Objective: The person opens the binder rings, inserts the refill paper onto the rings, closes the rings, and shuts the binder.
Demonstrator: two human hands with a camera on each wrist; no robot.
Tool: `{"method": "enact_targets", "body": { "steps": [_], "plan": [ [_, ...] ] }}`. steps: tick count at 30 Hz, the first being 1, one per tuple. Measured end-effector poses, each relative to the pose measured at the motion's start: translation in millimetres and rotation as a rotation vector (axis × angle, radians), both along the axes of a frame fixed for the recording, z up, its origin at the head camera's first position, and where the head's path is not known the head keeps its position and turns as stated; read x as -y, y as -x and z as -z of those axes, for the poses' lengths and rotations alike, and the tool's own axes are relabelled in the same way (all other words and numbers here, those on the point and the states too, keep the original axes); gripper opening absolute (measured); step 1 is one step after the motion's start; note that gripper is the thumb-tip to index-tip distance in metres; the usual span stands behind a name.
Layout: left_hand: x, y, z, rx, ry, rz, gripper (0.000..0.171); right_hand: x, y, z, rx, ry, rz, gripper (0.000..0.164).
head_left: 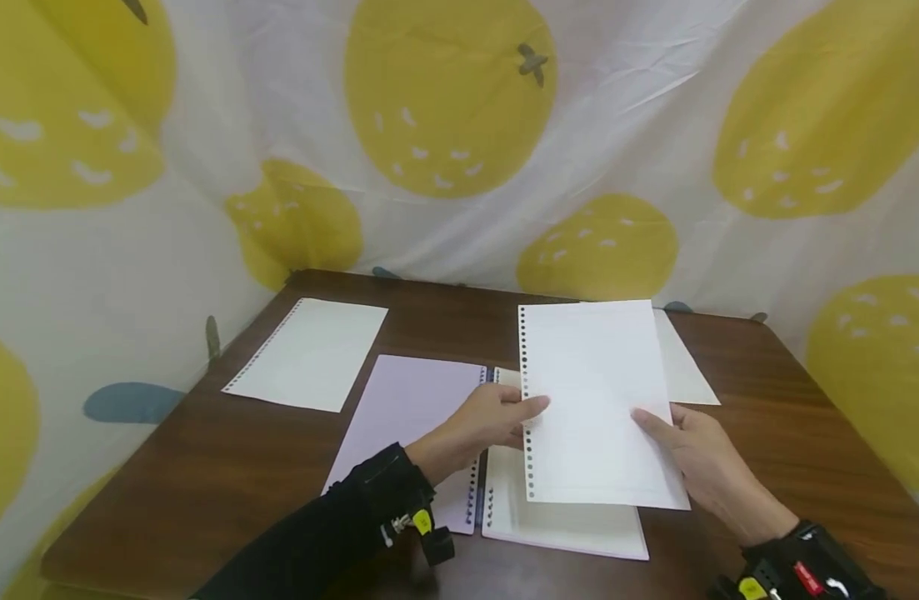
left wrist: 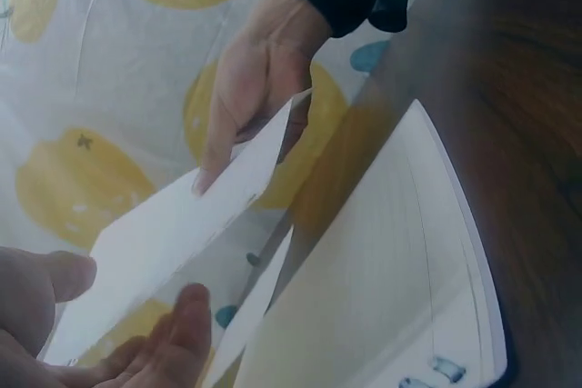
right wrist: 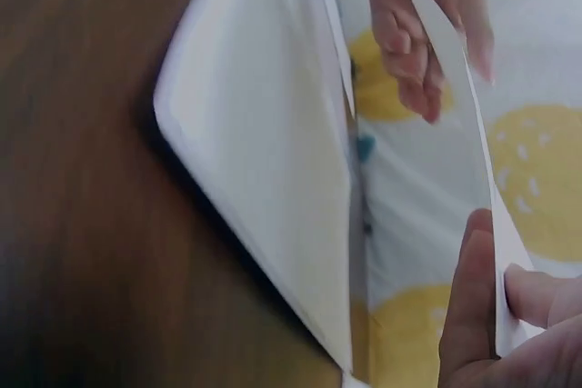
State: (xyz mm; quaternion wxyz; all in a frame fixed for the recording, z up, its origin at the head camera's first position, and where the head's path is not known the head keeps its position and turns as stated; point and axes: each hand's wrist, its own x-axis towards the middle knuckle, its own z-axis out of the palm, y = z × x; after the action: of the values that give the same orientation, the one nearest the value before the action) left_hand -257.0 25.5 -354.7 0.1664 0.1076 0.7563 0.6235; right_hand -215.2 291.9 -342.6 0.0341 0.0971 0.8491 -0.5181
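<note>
Both hands hold up a white loose-leaf sheet (head_left: 590, 392) with a column of punched holes down its left side. My left hand (head_left: 492, 417) pinches the holed edge, thumb on the front and fingers behind. At the opposite edge my right hand (head_left: 706, 454) grips the paper between thumb and fingers, as the right wrist view also shows. Under the sheet lies an open ring-bound notebook (head_left: 564, 529), its lilac cover (head_left: 410, 408) turned to the left and its pages on the right. The raised sheet hides much of those pages.
Another punched sheet (head_left: 309, 354) lies flat at the table's back left. Behind the held paper, a further white sheet (head_left: 684, 367) rests at the back right, partly covered. A curtain (head_left: 444, 233) with yellow fruit prints hangs along the brown table's (head_left: 204, 492) far edge.
</note>
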Motion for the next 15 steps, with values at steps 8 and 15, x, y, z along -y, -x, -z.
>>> {"method": "enact_targets", "body": {
  "steps": [8, 15],
  "plan": [
    [1, 2.7, 4.4, 0.015, 0.025, -0.083, 0.035, 17, -5.0, 13.0, 0.017, 0.179, 0.011, 0.076],
    [2, -1.2, 8.0, -0.043, 0.175, -0.102, 0.03, 15, -9.4, 18.6, 0.039, 0.183, 0.015, 0.081]
  ]
}}
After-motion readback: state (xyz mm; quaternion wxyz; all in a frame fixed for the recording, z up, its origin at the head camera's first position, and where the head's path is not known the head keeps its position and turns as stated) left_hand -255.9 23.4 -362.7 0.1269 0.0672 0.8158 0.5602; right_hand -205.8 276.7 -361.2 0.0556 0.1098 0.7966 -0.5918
